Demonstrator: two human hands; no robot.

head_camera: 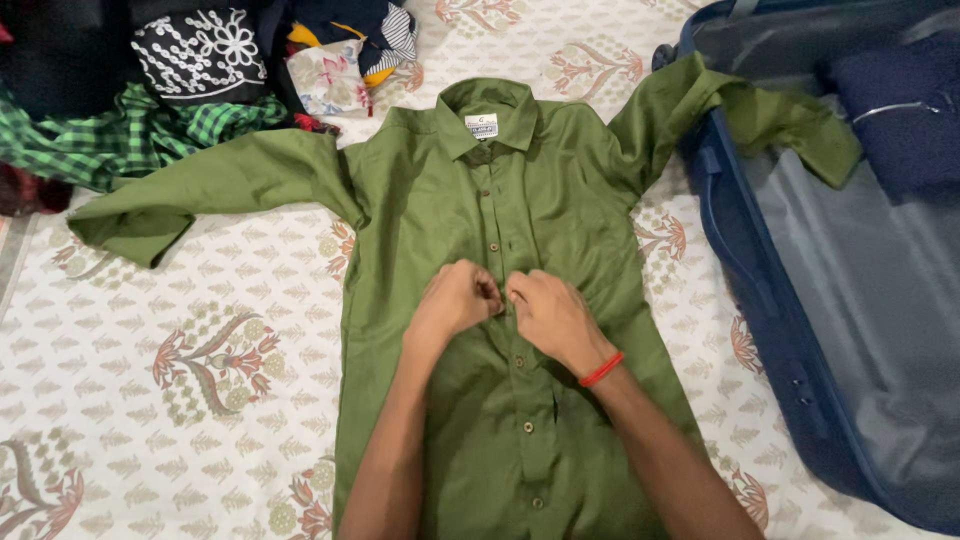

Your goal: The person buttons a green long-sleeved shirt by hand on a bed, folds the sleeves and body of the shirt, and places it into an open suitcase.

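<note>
An olive green long-sleeved shirt lies flat, front up, on a floral printed bedsheet. Its collar points away from me and both sleeves are spread out. My left hand and my right hand meet at the button placket in the middle of the shirt, fingers pinched on the fabric at a button. A red band circles my right wrist. The shirt's right sleeve drapes over the edge of a suitcase.
An open dark blue suitcase lies to the right, with a navy garment inside. A heap of clothes, including a green checked piece and a black patterned one, sits at the top left.
</note>
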